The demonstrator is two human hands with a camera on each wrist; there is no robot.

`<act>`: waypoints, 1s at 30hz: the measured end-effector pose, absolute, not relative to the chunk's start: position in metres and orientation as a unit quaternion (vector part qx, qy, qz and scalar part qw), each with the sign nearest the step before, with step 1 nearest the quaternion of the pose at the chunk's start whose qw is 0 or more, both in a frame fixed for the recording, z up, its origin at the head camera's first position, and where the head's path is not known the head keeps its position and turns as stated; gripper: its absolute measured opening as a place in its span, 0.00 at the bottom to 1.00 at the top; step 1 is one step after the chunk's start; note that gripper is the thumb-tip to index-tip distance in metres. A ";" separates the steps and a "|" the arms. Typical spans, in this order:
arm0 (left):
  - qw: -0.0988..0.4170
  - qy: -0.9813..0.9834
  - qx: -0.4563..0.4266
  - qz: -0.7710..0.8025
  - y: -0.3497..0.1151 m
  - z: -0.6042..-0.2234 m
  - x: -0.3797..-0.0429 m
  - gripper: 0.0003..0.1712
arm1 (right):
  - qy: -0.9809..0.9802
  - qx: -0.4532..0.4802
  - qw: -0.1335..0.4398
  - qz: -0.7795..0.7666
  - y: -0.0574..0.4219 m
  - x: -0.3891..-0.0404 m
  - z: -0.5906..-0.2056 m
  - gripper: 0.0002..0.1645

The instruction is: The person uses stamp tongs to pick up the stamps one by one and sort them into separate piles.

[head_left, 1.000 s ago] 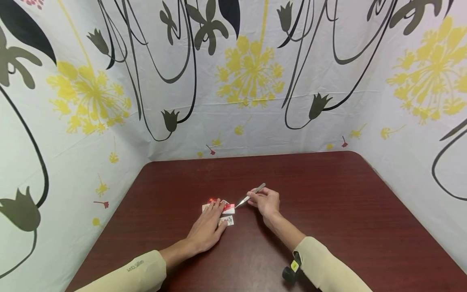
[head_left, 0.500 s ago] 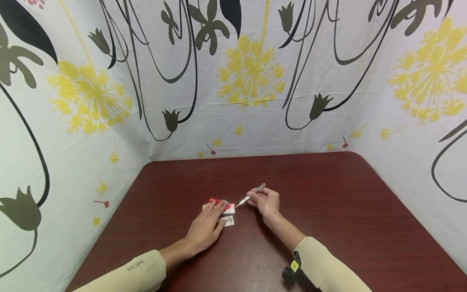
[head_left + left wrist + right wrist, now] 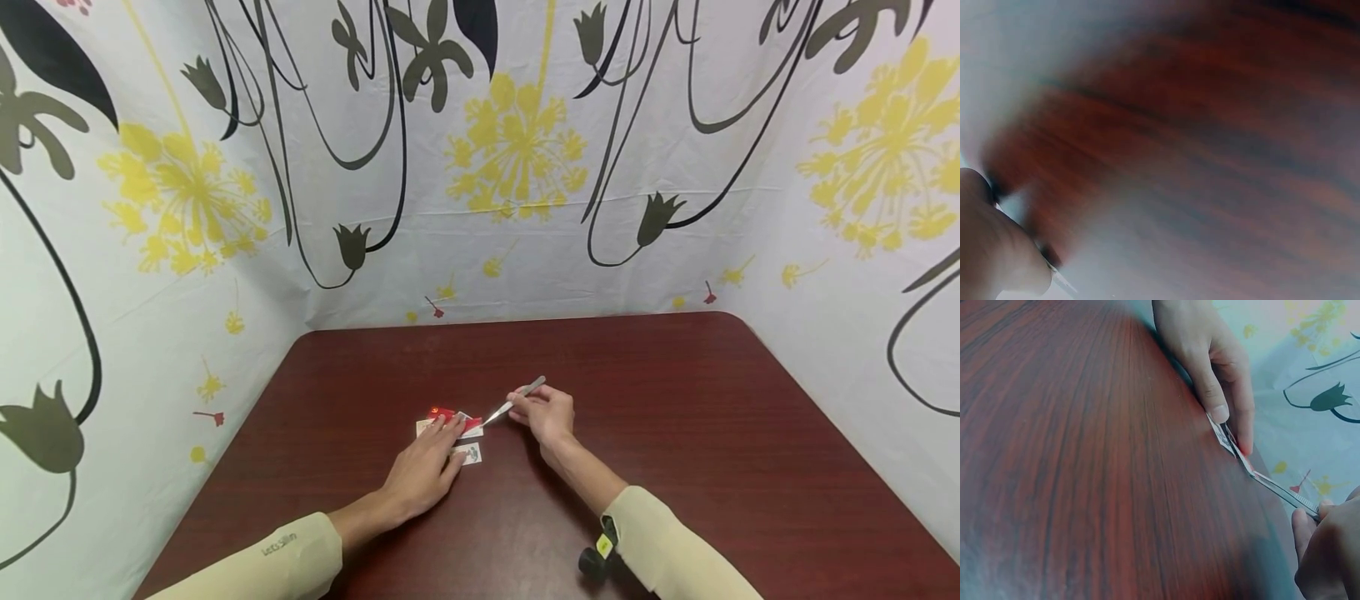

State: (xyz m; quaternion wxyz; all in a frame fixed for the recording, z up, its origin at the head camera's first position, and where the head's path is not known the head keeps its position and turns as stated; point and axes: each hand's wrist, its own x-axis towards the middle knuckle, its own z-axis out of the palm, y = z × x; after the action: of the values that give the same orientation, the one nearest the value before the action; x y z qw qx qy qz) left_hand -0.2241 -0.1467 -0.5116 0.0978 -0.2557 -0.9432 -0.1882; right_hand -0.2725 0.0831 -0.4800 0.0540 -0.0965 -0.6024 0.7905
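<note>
My left hand (image 3: 426,473) lies over small printed paper pieces on the table, its straight fingers pressing on them. A red piece (image 3: 472,425) shows beside its fingertips, slanting over a white paper piece (image 3: 474,432). Near the left thumb lies a second small white piece with a printed picture (image 3: 472,453). My right hand (image 3: 550,414) pinches metal tweezers (image 3: 498,413) between thumb and fingers. The tweezers' tips are right at the red piece's right end. In the right wrist view the tweezers (image 3: 1282,490) reach toward the papers under the left hand (image 3: 1207,359).
The dark red-brown wooden table (image 3: 637,400) spreads around both hands. Behind and beside it hangs a white cloth (image 3: 420,283) with flower prints. A black device with a yellow label (image 3: 604,546) sits on the right wrist. The left wrist view is mostly blurred tabletop.
The red piece's right end now slants more against the white paper, with the tweezers' tips staying beside it. My left thumb and fingers have shifted slightly; the right hand has hardly moved.
</note>
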 end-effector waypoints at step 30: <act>0.094 -0.943 -0.254 -0.191 -0.146 -0.512 -0.224 0.31 | -0.638 -0.094 0.056 0.762 0.084 -0.278 -0.480 0.07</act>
State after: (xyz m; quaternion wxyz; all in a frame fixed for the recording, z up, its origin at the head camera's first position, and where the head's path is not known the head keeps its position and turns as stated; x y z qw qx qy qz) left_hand -0.2243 -0.1460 -0.5118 0.0945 -0.2541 -0.9434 -0.1910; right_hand -0.2783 0.0844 -0.4796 0.0558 -0.0940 -0.6378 0.7624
